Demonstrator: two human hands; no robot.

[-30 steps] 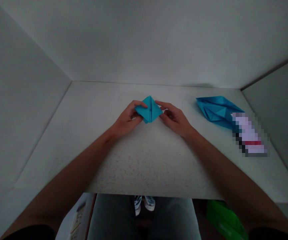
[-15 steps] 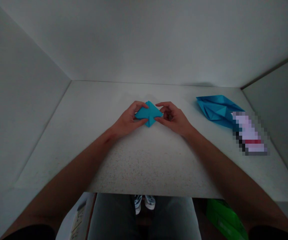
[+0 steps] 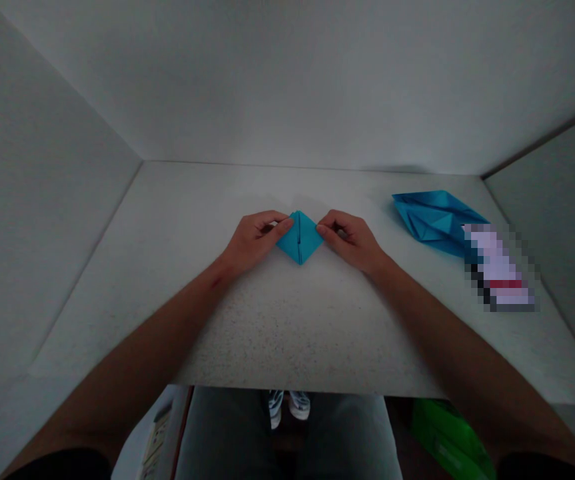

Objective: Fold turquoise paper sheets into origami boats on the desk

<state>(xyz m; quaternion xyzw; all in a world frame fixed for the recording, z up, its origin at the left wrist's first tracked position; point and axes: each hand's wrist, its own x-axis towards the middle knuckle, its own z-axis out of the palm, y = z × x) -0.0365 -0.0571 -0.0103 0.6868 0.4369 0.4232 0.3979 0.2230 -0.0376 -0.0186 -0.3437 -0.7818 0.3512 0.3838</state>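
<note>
A small piece of folded blue paper (image 3: 301, 239), diamond-shaped with a seam down its middle, is held between my two hands over the table. My left hand (image 3: 260, 235) pinches its upper left edge, thumb on top and fingers behind. On the other side, my right hand (image 3: 350, 235) pinches the right corner between thumb and finger. The paper's lower point faces me and is uncovered. Fingers hide parts of its left and right edges.
On the right of the white table (image 3: 287, 320) lies a larger folded blue paper shape (image 3: 437, 220). A pixelated pale object (image 3: 500, 267) overlaps it. White walls enclose the table's back and sides. Below the front edge are my legs, shoes and a green bag (image 3: 447, 437).
The folded paper has come slightly nearer to me, and its left and right flaps now lie more evenly. My right hand has closed on the right corner; my left grip has shifted to the upper left edge.
</note>
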